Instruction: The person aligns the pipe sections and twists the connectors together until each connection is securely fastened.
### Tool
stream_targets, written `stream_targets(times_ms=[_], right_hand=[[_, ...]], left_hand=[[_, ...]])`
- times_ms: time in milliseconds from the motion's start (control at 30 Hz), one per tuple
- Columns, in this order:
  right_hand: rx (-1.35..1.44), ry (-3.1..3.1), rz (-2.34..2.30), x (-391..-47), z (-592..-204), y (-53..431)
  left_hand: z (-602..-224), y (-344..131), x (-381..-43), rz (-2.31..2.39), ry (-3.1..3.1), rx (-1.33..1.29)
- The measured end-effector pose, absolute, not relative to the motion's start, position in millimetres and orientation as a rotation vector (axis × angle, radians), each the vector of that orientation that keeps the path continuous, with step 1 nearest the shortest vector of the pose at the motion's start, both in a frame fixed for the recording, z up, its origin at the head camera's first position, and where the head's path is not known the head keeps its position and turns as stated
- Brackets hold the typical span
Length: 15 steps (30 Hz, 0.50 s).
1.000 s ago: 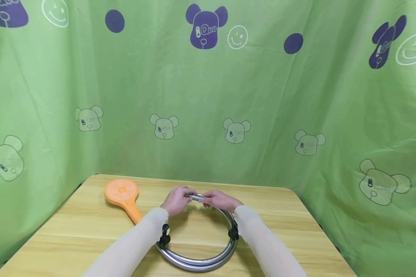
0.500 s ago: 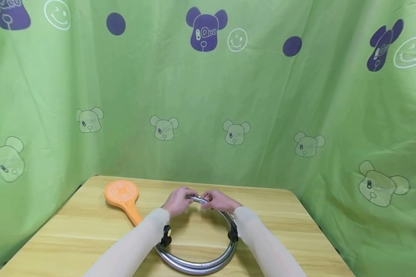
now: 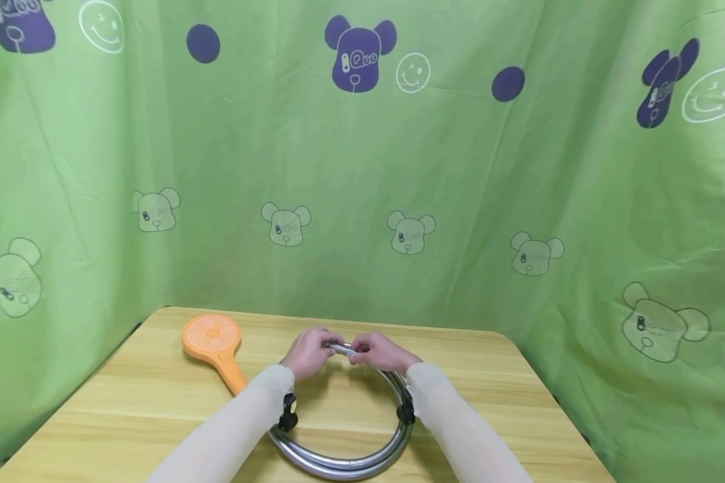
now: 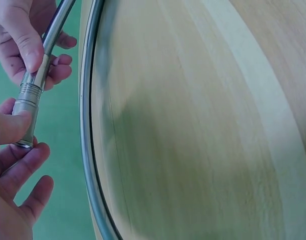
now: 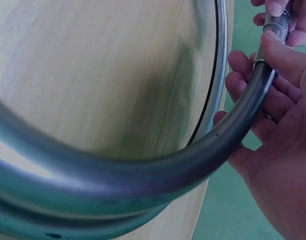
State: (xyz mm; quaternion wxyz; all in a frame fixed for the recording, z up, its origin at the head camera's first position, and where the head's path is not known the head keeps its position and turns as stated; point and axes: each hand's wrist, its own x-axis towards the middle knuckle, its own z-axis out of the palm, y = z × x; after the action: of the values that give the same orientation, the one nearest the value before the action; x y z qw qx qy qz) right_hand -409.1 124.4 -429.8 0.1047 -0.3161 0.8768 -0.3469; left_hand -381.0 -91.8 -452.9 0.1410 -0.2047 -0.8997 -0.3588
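A coiled silver shower hose (image 3: 342,471) lies on the table in a ring, its far end raised between both hands. At that end is a ridged metal connector (image 4: 30,95). My left hand (image 3: 310,350) pinches the connector's outer piece between thumb and fingers, the other fingers spread loosely in the left wrist view. My right hand (image 5: 288,165) grips the hose just behind the connector, thumb on the metal collar. An orange shower head (image 3: 212,334) lies face up to the left, its handle end hidden by the left forearm.
The wooden table (image 3: 115,402) has its far edge just beyond the hands. A green curtain (image 3: 350,154) with bear prints hangs behind and on both sides. Black wrist cameras, such as the left one (image 3: 288,412), hang near the hose ring.
The right fingers have shifted on the connector, drawing back and curling more. The left hand keeps its hold. The whole head view has dipped slightly; the shower head and hose ring lie as before.
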Motion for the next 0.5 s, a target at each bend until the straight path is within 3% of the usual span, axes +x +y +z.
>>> stream_targets(times_ms=[500], right_hand=[[-0.882, 2.556, -0.951, -405.5, -426.8, 122.1]], left_hand=[[-453.1, -92.7, -378.0, -1.082, -2.588, -0.573]])
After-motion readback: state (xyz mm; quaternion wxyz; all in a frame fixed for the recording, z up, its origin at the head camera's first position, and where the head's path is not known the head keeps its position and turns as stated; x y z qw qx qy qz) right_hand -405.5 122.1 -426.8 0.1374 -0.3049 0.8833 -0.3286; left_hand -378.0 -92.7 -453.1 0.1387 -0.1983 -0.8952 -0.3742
